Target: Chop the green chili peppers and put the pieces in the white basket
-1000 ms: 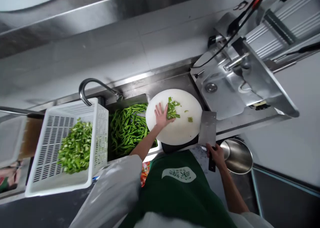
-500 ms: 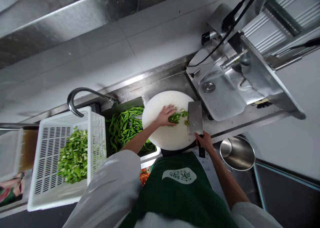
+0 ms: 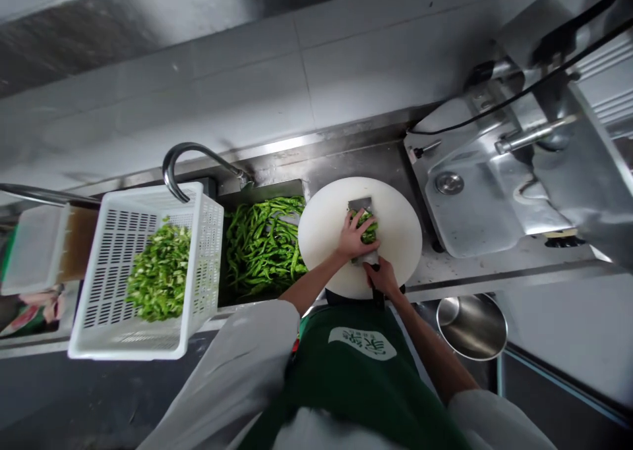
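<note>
My right hand [image 3: 384, 279] is closed round the dark handle of a cleaver [image 3: 361, 203], whose wide blade lies low over the round white cutting board [image 3: 399, 229]. Chopped green peppers [image 3: 368, 231] sit in a small heap on the blade. Over that heap rests my left hand [image 3: 352, 240], its fingers spread and touching the pieces. The hand and the heap hide much of the blade.
Whole green peppers [image 3: 264, 246] fill the sink left of the board, under a curved tap [image 3: 173, 167]. Further left stands a white basket [image 3: 133, 353] with cut peppers [image 3: 161, 272]. A metal slicer [image 3: 475, 206] stands right, a steel pot [image 3: 472, 335] lower right.
The cleaver has moved left from the board's right edge, under the chopped peppers. My left hand has shifted right over the heap with its fingers spread. The camera view has turned.
</note>
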A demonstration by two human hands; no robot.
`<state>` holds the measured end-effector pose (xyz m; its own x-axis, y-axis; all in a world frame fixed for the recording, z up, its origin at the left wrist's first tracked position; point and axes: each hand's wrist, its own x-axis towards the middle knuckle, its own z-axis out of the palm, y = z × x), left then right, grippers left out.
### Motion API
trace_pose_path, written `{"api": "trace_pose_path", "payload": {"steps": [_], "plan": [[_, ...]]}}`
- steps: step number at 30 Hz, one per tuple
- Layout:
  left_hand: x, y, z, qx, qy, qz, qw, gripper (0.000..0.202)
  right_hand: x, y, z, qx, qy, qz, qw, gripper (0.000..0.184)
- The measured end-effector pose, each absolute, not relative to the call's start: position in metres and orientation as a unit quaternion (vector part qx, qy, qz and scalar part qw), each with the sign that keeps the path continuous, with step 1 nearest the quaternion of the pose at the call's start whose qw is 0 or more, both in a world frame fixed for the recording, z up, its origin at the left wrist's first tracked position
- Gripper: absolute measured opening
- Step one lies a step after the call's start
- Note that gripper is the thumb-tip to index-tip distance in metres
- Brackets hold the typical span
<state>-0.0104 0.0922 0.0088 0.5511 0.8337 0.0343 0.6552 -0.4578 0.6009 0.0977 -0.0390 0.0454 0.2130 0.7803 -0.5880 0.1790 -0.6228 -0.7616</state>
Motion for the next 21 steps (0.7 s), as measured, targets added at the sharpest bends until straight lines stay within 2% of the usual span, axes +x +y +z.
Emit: {"api": "trace_pose_path", "payload": {"steps": [6,11,16,21], "plan": [[-0.031,0.085,0.020,0.810,0.470,0.218,0.275,0.067,0.078,-0.043,0.050,-0.723,-0.345,0.524,0.289,0.028],[-0.081,0.085,0.055,0.783,0.491,0.306,0.230,0.063,0.041,-0.033,0.083,-0.692,-0.396,0.532,0.285,0.026],[-0.194,0.086,0.120,0.737,0.542,0.385,0.122,0.061,-0.041,-0.005,0.135,-0.613,-0.513,0.546,0.249,0.016],[-0.351,0.080,0.180,0.644,0.637,0.423,0.005,0.059,-0.175,0.037,0.188,-0.488,-0.663,0.527,0.210,0.012]]}}
